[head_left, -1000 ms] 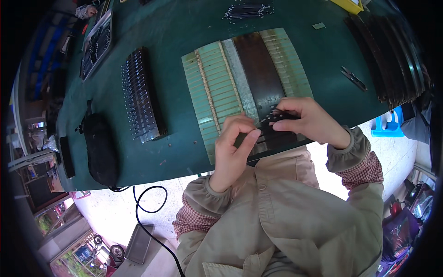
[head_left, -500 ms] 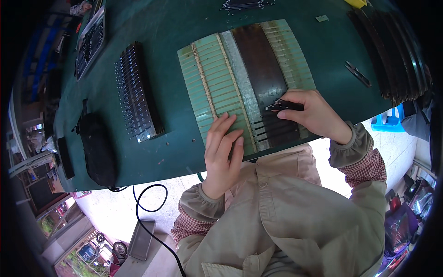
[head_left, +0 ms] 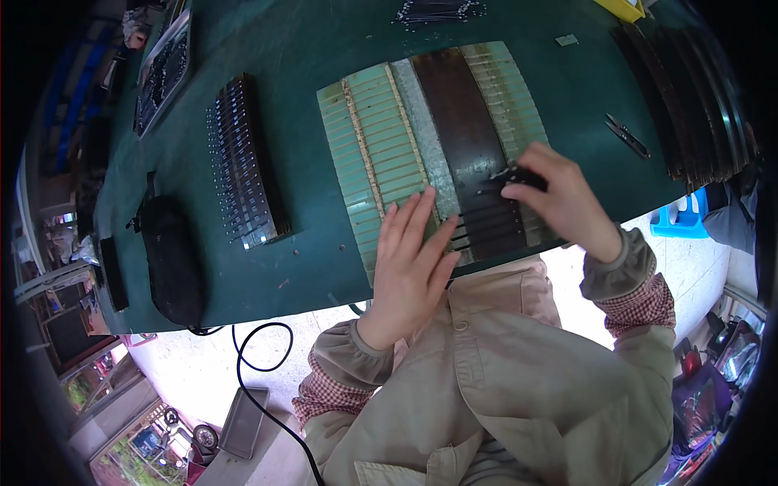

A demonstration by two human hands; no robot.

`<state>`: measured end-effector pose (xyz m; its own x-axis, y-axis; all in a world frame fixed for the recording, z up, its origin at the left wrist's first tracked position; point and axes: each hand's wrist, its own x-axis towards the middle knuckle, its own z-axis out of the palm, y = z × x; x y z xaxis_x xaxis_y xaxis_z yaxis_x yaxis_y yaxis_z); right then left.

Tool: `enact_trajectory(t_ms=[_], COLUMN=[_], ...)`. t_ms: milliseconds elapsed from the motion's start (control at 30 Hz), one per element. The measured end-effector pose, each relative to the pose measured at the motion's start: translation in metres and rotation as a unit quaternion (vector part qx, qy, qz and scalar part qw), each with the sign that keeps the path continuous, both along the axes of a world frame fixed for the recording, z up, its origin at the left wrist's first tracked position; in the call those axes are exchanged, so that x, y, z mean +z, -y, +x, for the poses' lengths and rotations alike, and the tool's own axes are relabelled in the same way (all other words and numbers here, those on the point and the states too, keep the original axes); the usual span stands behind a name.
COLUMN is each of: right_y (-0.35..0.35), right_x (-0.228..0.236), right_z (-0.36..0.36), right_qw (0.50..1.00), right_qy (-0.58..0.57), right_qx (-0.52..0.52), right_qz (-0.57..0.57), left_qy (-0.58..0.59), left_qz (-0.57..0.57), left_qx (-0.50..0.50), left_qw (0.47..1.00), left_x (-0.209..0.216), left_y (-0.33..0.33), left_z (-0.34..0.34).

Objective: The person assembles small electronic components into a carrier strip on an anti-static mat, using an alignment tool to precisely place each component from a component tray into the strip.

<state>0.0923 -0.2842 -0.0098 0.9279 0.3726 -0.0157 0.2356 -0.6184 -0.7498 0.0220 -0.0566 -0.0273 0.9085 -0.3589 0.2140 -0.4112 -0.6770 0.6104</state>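
Note:
A pale green board point(head_left: 369, 121) with parallel grooves lies in front of me. A metal strip point(head_left: 421, 105) and a wide dark brown strip point(head_left: 458, 105) run along it. My left hand point(head_left: 412, 263) rests on the board's near part with its fingers spread, fingertips by the metal strip. Above the brown strip, my right hand point(head_left: 559, 194) is closed around a bundle of thin black wires point(head_left: 525, 176) with light tips; motion smears it a little. Several black wires point(head_left: 490, 220) lie side by side across the brown strip at the near end, between my hands.
To the left stand a dark strip holding rows of wires point(head_left: 243, 162), a black pouch point(head_left: 172, 259) and a metal tray point(head_left: 162, 77). At the right are small snips point(head_left: 626, 135) and stacked dark strips point(head_left: 689, 105). More wires point(head_left: 438, 11) and a yellow container point(head_left: 622, 8) sit at the far side.
My left hand has slid right on the board and its fingers have spread toward the metal strip. My right hand has shifted slightly right, still holding the bundle of wires.

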Motion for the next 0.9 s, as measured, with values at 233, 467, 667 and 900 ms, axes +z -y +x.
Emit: enact_trajectory(t_ms=[233,467,667,900], right_y=[-0.010,-0.003,-0.010,-0.010], right_x=[0.016,-0.005,-0.005,-0.004], right_z=[0.006,0.010,0.010,0.009], right_qw=[0.989,0.980,0.986,0.978], right_qy=[-0.105,-0.155,-0.144,-0.177], right_qx=[0.062,0.035,0.036,0.021], right_qz=[0.083,0.121,0.082,0.109], left_qy=[-0.158,-0.015,0.003,0.001], left_qz=[-0.312,-0.146,-0.099,-0.108], left_qx=[0.014,0.083,0.065,0.071], left_qw=[0.937,0.986,0.993,0.992], left_x=[-0.006,-0.006,-0.006,-0.007], left_y=[0.009,-0.009,-0.009,-0.009], left_z=[0.023,0.015,0.008,0.007])
